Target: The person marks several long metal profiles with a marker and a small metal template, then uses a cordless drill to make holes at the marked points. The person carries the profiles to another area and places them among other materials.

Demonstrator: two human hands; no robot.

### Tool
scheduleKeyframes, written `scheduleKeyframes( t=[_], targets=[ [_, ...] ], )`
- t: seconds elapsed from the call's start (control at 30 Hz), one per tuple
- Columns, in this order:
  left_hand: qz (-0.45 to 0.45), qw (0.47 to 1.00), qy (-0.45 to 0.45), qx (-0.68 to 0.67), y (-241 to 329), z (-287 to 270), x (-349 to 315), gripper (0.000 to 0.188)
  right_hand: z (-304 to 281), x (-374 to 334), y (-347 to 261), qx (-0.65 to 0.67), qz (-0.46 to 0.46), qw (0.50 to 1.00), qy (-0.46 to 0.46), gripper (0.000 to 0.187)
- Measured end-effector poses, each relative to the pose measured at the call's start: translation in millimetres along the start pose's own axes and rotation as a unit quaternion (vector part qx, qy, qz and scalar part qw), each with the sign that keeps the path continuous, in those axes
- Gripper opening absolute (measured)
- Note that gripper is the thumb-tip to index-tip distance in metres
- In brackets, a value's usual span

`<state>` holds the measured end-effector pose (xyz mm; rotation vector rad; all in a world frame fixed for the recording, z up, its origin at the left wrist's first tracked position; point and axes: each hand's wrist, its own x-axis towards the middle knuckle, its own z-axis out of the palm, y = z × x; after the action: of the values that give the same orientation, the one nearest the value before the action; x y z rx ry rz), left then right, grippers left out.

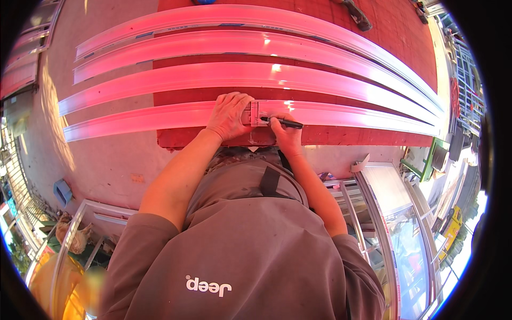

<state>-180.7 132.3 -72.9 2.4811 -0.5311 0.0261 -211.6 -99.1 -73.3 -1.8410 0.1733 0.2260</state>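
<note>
R grip (287, 136) holds blk pen (291, 124), tip L, approx. along L-R strip (333, 114); L grip (229, 114): can't tell.

A red-covered bench (397, 50) spans the far middle of a grey floor (109, 178). Bright sunlight streaks the floor at left, beyond a small blue container (62, 192). Framed glass panels (408, 234) stand near right, beside a green metal stand (428, 160); a yellow vehicle (452, 232) shows in daylight at right.
</note>
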Motion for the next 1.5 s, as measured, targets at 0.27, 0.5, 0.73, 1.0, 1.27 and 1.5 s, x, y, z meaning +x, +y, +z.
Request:
scheduleKeyframes(
  t=[0.27, 0.5, 0.73, 1.0, 1.27, 1.5],
  targets=[
    [0.004, 1.000, 0.017, -0.013, 1, -1, 1, 0.073, -12, 0, -9, 0.194, 0.039, 0.970, 0.139, 0.009],
    [0.004, 1.000, 0.007, -0.021, 2, -3, 2, 0.075, -7, 19, -24, 0.334, 0.217, 0.912, 0.100, 0.012],
    [0.006, 1.000, 0.012, -0.019, 0, -1, 1, 0.077, 2, 24, -25, 0.305, 0.255, 0.914, 0.085, 0.016],
    [0.003, 1.000, 0.007, -0.018, 1, -2, 1, 0.076, 8, 29, -32, 0.284, 0.260, 0.921, 0.063, 0.017],
    [0.002, 1.000, 0.008, -0.019, 1, -2, 1, 0.076, 8, 30, -31, 0.282, 0.263, 0.921, 0.060, 0.017],
    [-0.002, 1.000, 0.001, -0.025, 2, -4, 2, 0.075, 8, 30, -30, 0.283, 0.254, 0.923, 0.056, 0.016]
  ],
)
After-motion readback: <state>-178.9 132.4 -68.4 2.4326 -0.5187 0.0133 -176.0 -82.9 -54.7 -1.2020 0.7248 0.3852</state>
